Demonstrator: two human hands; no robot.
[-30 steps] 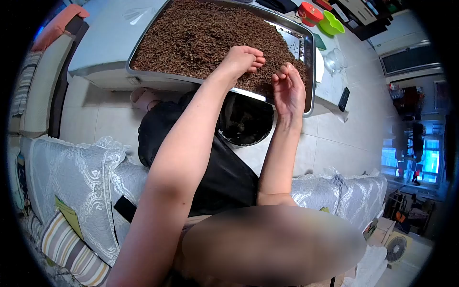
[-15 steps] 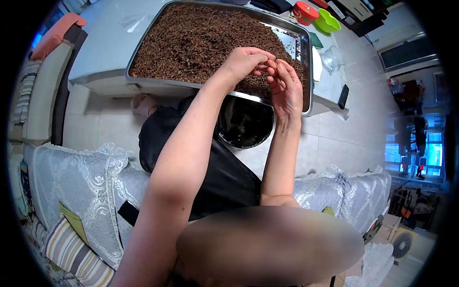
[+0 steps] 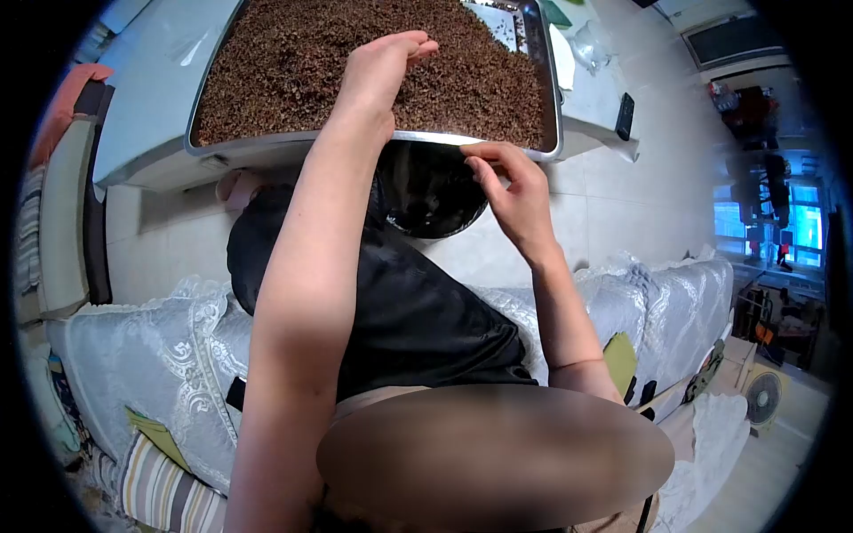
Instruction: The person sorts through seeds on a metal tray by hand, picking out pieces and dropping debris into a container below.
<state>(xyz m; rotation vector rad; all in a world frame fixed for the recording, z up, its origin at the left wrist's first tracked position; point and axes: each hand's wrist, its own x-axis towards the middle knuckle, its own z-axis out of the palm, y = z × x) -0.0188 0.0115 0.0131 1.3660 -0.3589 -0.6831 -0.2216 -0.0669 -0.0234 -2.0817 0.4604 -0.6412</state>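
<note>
A large metal tray (image 3: 553,89) holds a broad heap of small brown dried bits (image 3: 284,80); their exact kind cannot be made out. Over the middle of this heap is my left hand (image 3: 382,71), its fingers stretched to the right and loosely bent, with nothing seen in them. My right hand (image 3: 514,191) hovers by the right side of a bin with a black liner (image 3: 435,191), just below the tray's front rim. Its thumb and forefinger are a little apart, and no object shows between them.
The tray rests on a pale table (image 3: 133,133). A clear plastic container (image 3: 591,49) and a black remote-like object (image 3: 625,115) lie at its right side. A lace-covered sofa (image 3: 151,346) with a striped cushion (image 3: 164,480) is close to me.
Both hands were together over the tray's right part, fingertips meeting. They have parted: the left moved left over the heap, the right came down to the bin. The view has shifted.
</note>
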